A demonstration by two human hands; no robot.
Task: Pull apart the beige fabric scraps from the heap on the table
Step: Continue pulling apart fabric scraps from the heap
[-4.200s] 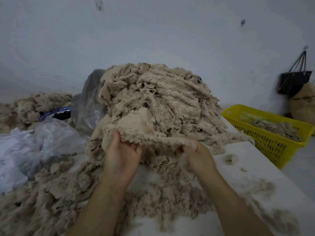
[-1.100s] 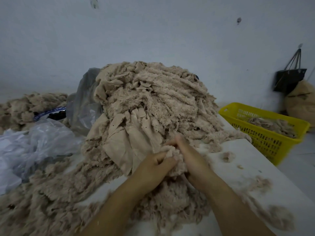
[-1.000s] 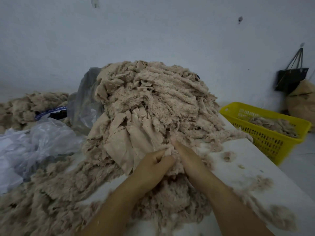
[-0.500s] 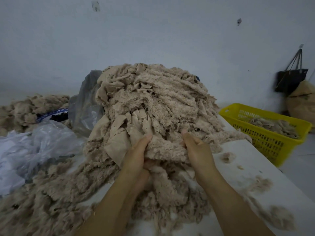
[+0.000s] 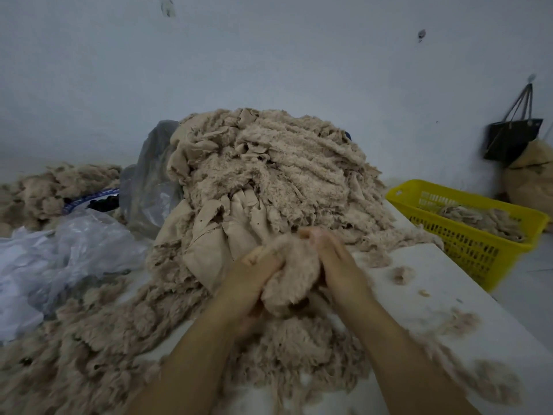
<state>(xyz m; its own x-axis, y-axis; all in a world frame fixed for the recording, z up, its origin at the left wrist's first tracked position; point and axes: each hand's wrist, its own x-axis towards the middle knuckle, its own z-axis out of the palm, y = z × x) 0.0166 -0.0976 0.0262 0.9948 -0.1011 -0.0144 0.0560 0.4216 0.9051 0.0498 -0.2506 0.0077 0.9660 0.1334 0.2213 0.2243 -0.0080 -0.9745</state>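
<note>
A tall heap of beige fleece scraps (image 5: 278,175) rises at the middle of the white table (image 5: 443,283). At its near foot, my left hand (image 5: 251,277) and my right hand (image 5: 335,259) both grip one fluffy beige scrap (image 5: 291,277), bunched between them just in front of the heap. Both hands are blurred by motion. Flat beige cloth pieces (image 5: 221,238) hang on the heap's front left. Loose pulled scraps (image 5: 98,330) spread over the table's near left and under my forearms.
A yellow plastic basket (image 5: 466,232) holding a few scraps stands off the table's right edge. Clear plastic bags (image 5: 59,256) lie at the left, a grey one (image 5: 152,178) behind the heap. A second scrap pile (image 5: 48,187) lies far left. A black bag (image 5: 511,136) hangs on the wall.
Half a second ago my hands held a scrap spread wide apart against the heap; now they have come together, bunching the fluffy scrap between them and drawing it slightly toward me.
</note>
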